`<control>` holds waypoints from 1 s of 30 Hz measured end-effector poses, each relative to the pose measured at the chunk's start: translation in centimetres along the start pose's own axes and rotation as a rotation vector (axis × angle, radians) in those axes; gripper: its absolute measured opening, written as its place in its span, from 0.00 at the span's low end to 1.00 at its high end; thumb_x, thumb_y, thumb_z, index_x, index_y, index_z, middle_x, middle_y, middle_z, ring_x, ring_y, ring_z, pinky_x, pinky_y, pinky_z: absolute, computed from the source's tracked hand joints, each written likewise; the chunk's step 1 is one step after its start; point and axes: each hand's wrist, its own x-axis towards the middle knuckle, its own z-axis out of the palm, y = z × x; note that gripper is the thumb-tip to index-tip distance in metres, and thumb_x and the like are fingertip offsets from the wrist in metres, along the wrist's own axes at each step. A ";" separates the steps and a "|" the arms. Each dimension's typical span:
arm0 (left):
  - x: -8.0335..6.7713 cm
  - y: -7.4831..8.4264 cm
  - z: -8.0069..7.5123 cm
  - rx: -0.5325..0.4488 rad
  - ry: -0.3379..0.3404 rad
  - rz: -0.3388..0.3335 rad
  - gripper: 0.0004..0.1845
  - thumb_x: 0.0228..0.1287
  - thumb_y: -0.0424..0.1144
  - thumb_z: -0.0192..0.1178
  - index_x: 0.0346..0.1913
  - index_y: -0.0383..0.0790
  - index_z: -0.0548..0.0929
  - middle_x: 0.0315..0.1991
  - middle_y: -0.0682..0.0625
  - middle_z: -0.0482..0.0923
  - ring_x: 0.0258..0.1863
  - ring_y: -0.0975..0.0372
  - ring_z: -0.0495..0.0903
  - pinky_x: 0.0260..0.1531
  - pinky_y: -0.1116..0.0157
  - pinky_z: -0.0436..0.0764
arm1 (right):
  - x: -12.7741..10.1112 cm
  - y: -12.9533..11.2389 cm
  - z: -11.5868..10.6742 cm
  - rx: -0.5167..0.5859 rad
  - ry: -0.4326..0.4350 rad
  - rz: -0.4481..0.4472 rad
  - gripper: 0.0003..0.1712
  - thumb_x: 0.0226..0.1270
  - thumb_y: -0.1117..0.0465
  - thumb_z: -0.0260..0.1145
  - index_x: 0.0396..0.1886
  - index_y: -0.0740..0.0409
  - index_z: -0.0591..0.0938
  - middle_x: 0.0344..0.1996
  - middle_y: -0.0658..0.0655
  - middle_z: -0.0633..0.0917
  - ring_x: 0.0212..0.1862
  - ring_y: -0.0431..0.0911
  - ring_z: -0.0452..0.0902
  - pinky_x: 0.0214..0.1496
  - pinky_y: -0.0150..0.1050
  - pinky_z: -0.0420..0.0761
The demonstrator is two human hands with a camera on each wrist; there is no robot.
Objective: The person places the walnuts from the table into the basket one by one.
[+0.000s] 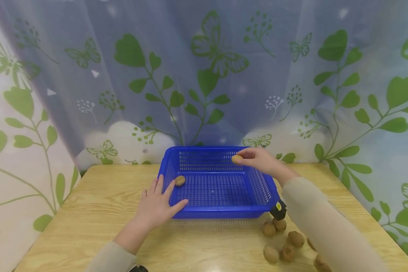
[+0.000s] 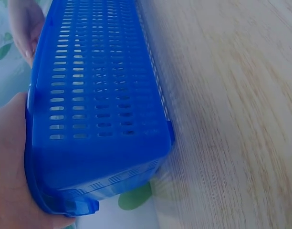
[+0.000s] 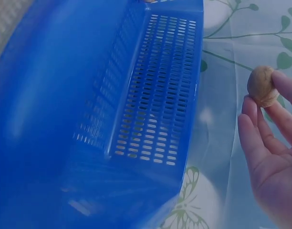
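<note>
One walnut (image 1: 237,159) was pinched in the person's right hand (image 1: 259,160), near the far rim of the blue basket (image 1: 221,209). The left hand (image 1: 155,206) rested, fingers spread, on its near left corner, beside a second walnut (image 1: 180,181) inside. Other walnuts (image 1: 288,252) lay on the worktop (image 1: 98,211).

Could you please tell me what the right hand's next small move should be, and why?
The right hand should probably lower its walnut into the blue basket: the fingers pinch it near the far rim, and another walnut already lies inside.
</note>
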 end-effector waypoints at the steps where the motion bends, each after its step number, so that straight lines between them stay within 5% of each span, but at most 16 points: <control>1: 0.0 0.0 0.0 0.002 0.001 0.000 0.46 0.59 0.72 0.43 0.71 0.42 0.60 0.71 0.31 0.45 0.70 0.41 0.43 0.60 0.36 0.49 | 0.3 -0.1 0.1 -0.008 -0.002 -0.001 0.31 0.60 0.42 0.64 0.58 0.55 0.76 0.55 0.57 0.78 0.59 0.53 0.70 0.59 0.53 0.68; 19: 0.2 -0.6 0.6 -0.002 0.033 0.002 0.46 0.59 0.73 0.42 0.70 0.42 0.61 0.70 0.31 0.46 0.70 0.41 0.43 0.59 0.35 0.48 | 6.1 -2.1 2.6 0.010 -0.032 -0.010 0.27 0.64 0.49 0.64 0.57 0.59 0.77 0.55 0.59 0.78 0.58 0.53 0.70 0.58 0.49 0.70; 30: 0.3 -0.2 0.3 -0.001 0.011 0.013 0.46 0.58 0.73 0.42 0.71 0.43 0.61 0.70 0.31 0.46 0.69 0.40 0.44 0.59 0.35 0.51 | 7.7 -2.1 5.3 0.050 -0.091 0.065 0.25 0.62 0.51 0.65 0.53 0.63 0.79 0.48 0.59 0.81 0.50 0.52 0.77 0.51 0.46 0.76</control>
